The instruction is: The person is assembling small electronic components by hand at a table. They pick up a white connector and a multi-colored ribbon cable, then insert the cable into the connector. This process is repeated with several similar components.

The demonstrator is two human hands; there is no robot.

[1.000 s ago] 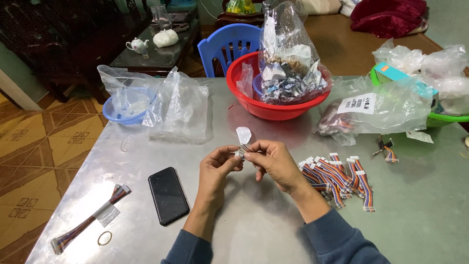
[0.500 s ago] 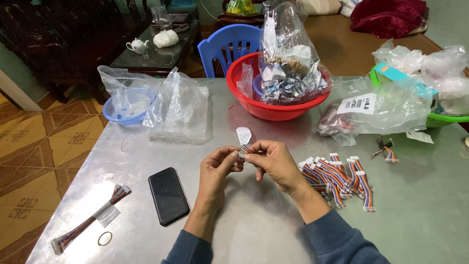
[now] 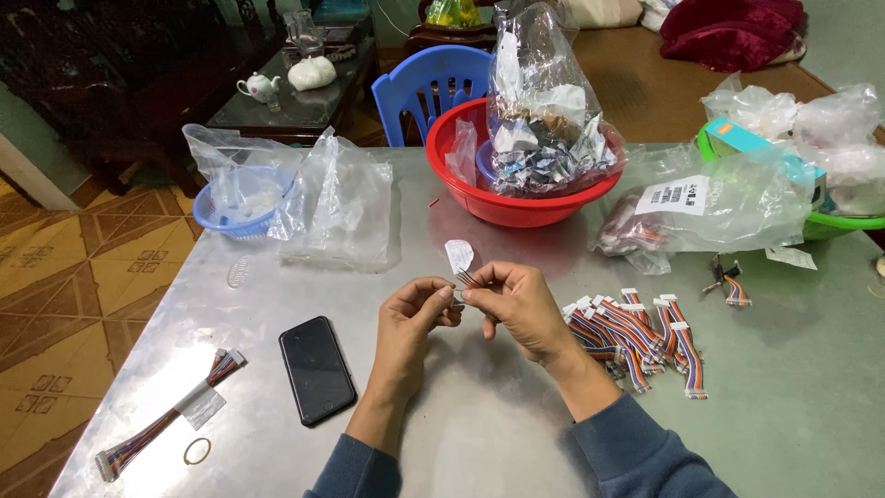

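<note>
Closest to the camera, both hands meet over the middle of the grey table. The left hand and right hand are pinched shut on the same small thing, a short wire piece with a white paper tag sticking up from it. It sits right between the fingertips of both hands, lifted just off the table. It's too small to make out more than that.

To the left lies a black phone, and past it near the table edge a long ribbon cable bundle with a rubber band beside it.

Right of the hands there's a heap of short rainbow-coloured cables with white connectors. My guess is that's the finished pile, so a fair number look done.

Further back: a red basin with a clear bag of bits in it, a labelled plastic bag holding more cables, a blue basket under plastic, and a green basin. Those bags look far from empty, so I'd say plenty is left.
</note>
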